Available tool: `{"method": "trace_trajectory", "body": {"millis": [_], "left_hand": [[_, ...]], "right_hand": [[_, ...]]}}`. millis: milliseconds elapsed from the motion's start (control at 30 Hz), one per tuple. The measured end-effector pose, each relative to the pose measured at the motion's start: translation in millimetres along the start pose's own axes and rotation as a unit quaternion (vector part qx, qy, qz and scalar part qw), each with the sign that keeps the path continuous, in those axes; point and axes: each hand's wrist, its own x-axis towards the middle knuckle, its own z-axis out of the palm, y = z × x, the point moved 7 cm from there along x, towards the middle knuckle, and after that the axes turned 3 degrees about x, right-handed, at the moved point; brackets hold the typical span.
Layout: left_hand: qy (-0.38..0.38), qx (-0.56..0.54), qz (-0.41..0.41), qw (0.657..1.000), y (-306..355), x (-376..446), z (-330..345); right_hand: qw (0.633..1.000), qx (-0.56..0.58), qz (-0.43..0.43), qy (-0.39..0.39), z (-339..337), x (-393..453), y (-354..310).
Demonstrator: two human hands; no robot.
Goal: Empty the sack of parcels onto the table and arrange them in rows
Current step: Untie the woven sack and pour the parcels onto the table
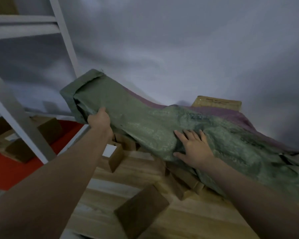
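A green woven sack [145,121] with a purple stripe lies stretched across the wooden table [188,218], its left end lifted off the surface. My left hand [99,119] grips that raised end from below. My right hand [192,146] rests flat on the sack's middle with fingers spread. Several brown cardboard parcels lie on the table: one [141,210] near the front, one [116,156] on its edge under the raised end, and more [183,181] half hidden under the sack. Another parcel [217,101] shows behind the sack at the back right.
A white metal rack frame [21,118] stands to the left of the table. Below it, more cardboard boxes [48,128] sit on a red floor [10,171]. A grey wall [179,49] closes off the back.
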Motion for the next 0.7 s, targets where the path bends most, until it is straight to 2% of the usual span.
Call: {"method": "trace_trajectory", "body": {"millis": [267,400,567,633,700], "left_hand": [[0.004,0.009,-0.034,0.999,-16,1,-6],[-0.005,0.04,0.0,0.999,-3,11,6],[-0.076,0.072,0.158,0.982,22,-8,42],[-0.132,0.098,0.234,0.958,32,-31,67],[-0.193,0.135,0.312,0.921,38,-63,93]], "right_hand": [[1.0,-0.014,0.013,0.024,1,1,4],[0.999,0.001,0.033,0.024,-2,7,4],[0.999,0.026,0.041,0.021,-3,9,5],[0.998,0.033,0.042,0.023,-1,7,8],[0.998,0.037,0.036,0.026,3,4,12]]}}
